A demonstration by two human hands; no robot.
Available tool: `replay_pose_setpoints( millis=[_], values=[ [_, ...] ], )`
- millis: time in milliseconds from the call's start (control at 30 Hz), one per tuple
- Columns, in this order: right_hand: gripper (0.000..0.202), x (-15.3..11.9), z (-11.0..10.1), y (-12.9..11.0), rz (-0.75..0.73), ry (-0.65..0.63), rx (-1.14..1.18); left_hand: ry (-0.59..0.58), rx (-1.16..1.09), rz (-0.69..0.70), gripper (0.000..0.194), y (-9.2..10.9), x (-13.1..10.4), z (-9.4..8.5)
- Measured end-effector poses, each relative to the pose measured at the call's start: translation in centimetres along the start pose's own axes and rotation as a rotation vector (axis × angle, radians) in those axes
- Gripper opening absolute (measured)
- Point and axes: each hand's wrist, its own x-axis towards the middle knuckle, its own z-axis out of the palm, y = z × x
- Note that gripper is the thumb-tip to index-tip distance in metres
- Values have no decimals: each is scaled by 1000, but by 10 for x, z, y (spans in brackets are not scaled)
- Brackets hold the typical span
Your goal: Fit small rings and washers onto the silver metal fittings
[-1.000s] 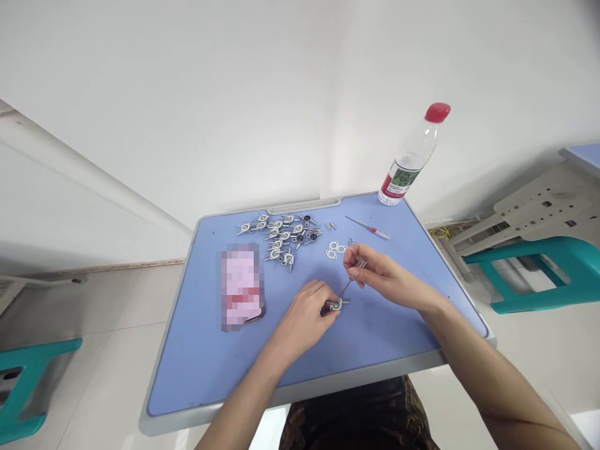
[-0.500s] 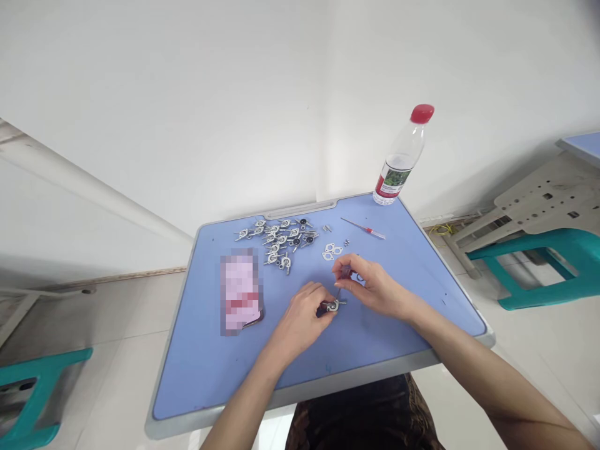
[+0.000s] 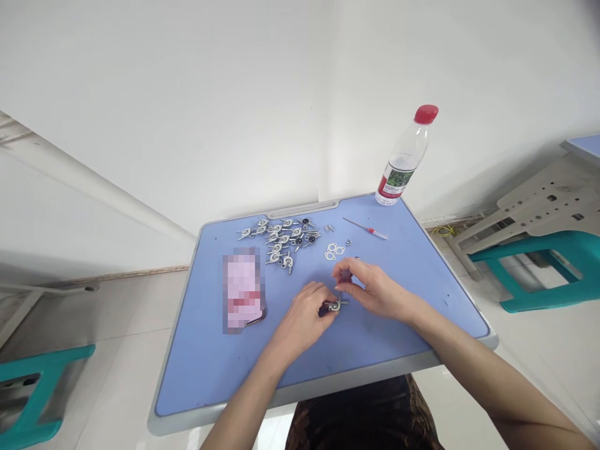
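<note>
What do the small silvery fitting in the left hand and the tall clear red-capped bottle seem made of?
Small silvery fitting: likely metal, perhaps satin, from its grey sheen. Tall clear red-capped bottle: likely smooth plastic, from its transparent walls.

Classroom-type room, doubling as small-parts bench work: blue-topped desk point(image 3: 210, 369) against white wall point(image 3: 234, 125), second desk point(image 3: 588, 146) right, teal plastic stools point(image 3: 576, 247) both sides, pale tiled floor point(image 3: 126, 362). Metal fittings point(image 3: 284, 239), screwdriver point(image 3: 371, 230) on near desk.

Pink item point(image 3: 242, 289) blurred; held tool point(image 3: 345, 275) mostly hidden.
</note>
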Motion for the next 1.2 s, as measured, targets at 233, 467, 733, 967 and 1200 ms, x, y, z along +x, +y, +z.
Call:
replay_pose_setpoints(
  millis=[233, 467, 733, 967, 1200],
  values=[
    [21, 2, 7, -1, -116, 27, -105, 6, 11, 13, 12, -1, 0, 0],
    [31, 2, 1, -6, -165, -79, -126, 10, -38, 16, 13, 1, 1, 1],
    [22, 4, 3, -3, -233, 40, -127, -10, -29, 4, 17, 2, 1, 0],
    [29, 1, 0, -4, -203, -1, -78, -6, -7, -10, 11, 3, 0, -1],
    [30, 2, 1, -1, -222, 8, -180, -11, -20, -1, 14, 1, 0, 0]
  ],
)
